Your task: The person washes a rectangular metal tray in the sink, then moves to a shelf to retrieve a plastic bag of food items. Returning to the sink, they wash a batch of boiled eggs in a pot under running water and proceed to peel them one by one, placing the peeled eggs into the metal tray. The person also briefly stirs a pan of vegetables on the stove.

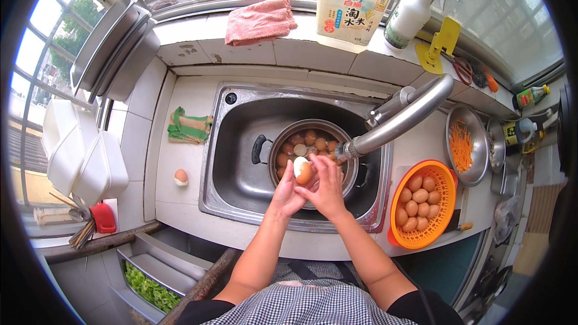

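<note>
My left hand (289, 192) holds a partly peeled egg (302, 169), with white showing on its upper left and brown shell on the rest. Close at the egg's right side is my right hand (328, 185), fingers spread and slightly curled; whether they touch the shell is unclear. Beneath both hands, a steel pot (280, 140) stands in the sink (239, 189), with several brown eggs (310, 137) in water inside it. On the counter at left rests another egg (181, 177), its lower end white. Several brown eggs (420, 196) fill part of an orange plastic colander (445, 225) at right.
The metal faucet (402, 117) reaches over the pot. A green-and-tan cloth (189, 126) lies left of the sink. Farther right are a steel bowl (479, 158) of shredded carrot and a knife (465, 226). A pink cloth (259, 22), jug (352, 9) and spray bottle (408, 18) line the ledge.
</note>
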Tool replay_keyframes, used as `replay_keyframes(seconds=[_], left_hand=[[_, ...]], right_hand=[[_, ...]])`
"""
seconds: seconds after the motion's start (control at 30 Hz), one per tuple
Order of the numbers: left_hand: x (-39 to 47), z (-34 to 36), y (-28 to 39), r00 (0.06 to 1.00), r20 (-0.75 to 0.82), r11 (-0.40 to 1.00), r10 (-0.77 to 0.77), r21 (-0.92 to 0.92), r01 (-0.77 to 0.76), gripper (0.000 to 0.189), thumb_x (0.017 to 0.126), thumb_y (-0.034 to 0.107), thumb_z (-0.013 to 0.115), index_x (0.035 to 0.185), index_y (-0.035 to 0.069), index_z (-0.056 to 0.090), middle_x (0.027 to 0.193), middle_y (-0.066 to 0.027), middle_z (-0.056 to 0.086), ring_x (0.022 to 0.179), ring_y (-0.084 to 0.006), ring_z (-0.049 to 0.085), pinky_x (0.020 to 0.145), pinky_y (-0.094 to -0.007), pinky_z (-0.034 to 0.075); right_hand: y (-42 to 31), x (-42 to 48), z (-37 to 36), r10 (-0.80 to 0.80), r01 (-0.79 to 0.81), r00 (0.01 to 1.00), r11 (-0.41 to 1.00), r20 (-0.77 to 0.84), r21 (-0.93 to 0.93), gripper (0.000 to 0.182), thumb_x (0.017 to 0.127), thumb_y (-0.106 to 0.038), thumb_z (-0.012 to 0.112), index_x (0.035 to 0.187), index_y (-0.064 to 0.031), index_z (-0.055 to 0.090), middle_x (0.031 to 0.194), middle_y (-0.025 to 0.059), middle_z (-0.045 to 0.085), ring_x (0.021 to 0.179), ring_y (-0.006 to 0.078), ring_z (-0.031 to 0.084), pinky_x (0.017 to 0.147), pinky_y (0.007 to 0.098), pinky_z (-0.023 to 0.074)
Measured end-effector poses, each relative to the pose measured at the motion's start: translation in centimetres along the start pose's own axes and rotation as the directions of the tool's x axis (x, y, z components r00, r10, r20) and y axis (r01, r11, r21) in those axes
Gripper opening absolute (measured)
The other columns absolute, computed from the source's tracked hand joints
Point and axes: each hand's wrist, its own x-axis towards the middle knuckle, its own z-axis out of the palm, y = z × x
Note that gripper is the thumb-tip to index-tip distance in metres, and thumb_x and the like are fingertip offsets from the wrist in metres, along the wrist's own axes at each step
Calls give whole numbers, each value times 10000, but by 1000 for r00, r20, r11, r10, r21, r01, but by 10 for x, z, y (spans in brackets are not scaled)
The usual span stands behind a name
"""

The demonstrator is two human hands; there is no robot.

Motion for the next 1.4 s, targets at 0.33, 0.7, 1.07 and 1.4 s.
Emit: replay_keyframes(seconds=[0.33, 0.7, 1.07, 1.4], left_hand=[[4, -1, 1, 969, -38, 850, 245, 489, -196, 376, 892, 344, 352, 1150, 83, 431, 1183, -85, 455, 1136, -208, 395, 931, -311, 310], [-63, 174, 267, -175, 812, -777, 556, 583, 237, 359, 787, 194, 528, 1068, -20, 467, 1141, -180, 405, 1052, -318, 383, 917, -394, 285], [-163, 195, 449, -205, -28, 127, 978, 861, 492, 567, 697, 265, 578, 1108, -76, 386, 1096, -224, 488, 1012, -307, 504, 855, -358, 411], [-192, 237, 457, -333, 411, -295, 849, 891, 346, 187, 682, 52, 513, 858, -8, 495, 787, -182, 569, 734, -313, 574, 627, -376, 436]], right_hand=[[19, -4, 9, 363, -278, 932, 717, -2, 639, 511, 729, -211, 621, 1161, -70, 386, 1109, 113, 423, 1010, 254, 431, 830, 366, 389], [-13, 51, 30, 183, -570, 739, -342, 648, 747, 235, 845, -295, 477, 1009, -127, 486, 894, 77, 558, 698, 189, 559, 584, 305, 489], [-259, 285, 33, -320, -577, 794, -132, 516, 806, 453, 760, -57, 593, 1134, -94, 339, 922, 78, 481, 764, 199, 550, 694, 318, 515], [-289, 368, 42, -153, -561, 820, -23, 551, 828, 352, 770, -131, 593, 1048, -99, 379, 845, 71, 492, 711, 172, 537, 608, 316, 522]])
